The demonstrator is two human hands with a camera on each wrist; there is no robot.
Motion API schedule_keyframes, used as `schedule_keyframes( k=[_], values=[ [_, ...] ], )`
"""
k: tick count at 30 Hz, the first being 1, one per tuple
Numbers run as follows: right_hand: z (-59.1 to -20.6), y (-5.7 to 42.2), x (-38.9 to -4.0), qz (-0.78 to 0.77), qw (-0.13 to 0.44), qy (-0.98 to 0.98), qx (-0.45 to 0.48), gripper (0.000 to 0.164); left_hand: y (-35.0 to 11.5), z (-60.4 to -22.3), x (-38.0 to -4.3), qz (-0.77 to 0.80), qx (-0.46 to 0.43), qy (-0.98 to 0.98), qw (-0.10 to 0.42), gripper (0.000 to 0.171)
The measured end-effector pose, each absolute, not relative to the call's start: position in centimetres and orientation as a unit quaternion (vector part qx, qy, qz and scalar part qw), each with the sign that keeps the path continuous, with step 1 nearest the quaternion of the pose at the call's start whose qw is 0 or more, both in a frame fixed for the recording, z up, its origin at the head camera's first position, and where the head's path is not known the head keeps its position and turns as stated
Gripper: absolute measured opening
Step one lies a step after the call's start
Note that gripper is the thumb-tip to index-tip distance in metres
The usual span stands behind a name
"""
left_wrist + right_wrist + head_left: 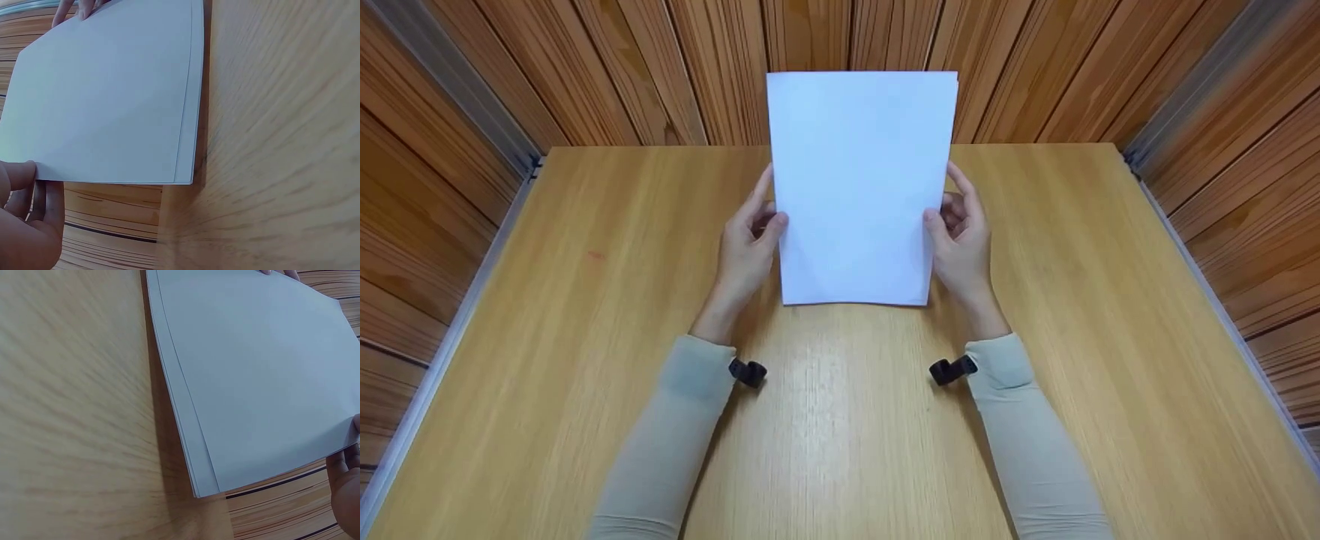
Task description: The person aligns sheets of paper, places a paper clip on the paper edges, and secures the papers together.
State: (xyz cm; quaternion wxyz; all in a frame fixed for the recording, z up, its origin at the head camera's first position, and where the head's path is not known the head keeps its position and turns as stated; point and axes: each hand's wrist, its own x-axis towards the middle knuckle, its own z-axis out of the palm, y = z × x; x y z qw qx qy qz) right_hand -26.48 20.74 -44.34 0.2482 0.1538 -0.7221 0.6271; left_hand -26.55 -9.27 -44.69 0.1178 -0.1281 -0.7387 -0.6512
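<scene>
A small stack of white paper sheets (859, 187) is held up between both hands over the table, its far end raised toward the back wall. My left hand (746, 244) pinches its left edge, thumb on the front face and fingers behind. On the opposite edge my right hand (966, 244) grips in the same way. In the left wrist view the paper (112, 95) shows its top sheet set slightly back from those beneath at the near edge. The right wrist view shows the same offset on the sheets (270, 377). Fingers behind the stack are partly hidden.
The wooden table (585, 315) spreads below, with a faint reddish mark (596, 255) at left. Wood-plank walls (615, 67) stand at the back and both sides. Dark wrist cameras (748, 372) sit by the cuffs of the light sleeves (660, 450).
</scene>
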Motion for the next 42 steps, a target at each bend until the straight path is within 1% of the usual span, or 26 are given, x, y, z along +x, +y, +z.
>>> schedule_keyframes(
  k=[8,15,22,29,42],
  values=[
    [-44.3,20.6,-26.4,0.626,0.251,-0.723,0.151,0.059,-9.3,-44.4,-26.3,-0.654,-0.129,-0.736,0.119,0.065],
    [-44.2,20.3,-26.2,0.624,0.265,-0.718,0.155,0.058,-9.1,-42.5,-24.8,-0.655,-0.133,-0.733,0.127,0.063],
    [-44.3,20.2,-26.1,0.615,0.279,-0.720,0.159,0.057,-9.4,-44.9,-26.2,-0.651,-0.145,-0.731,0.143,0.063],
    [-44.2,20.2,-26.1,0.610,0.284,-0.721,0.166,0.056,-9.4,-45.0,-26.3,-0.654,-0.146,-0.726,0.153,0.062],
    [-44.4,20.1,-26.0,0.610,0.301,-0.717,0.153,0.056,-8.6,-44.8,-26.3,-0.651,-0.134,-0.723,0.187,0.060]
  ],
)
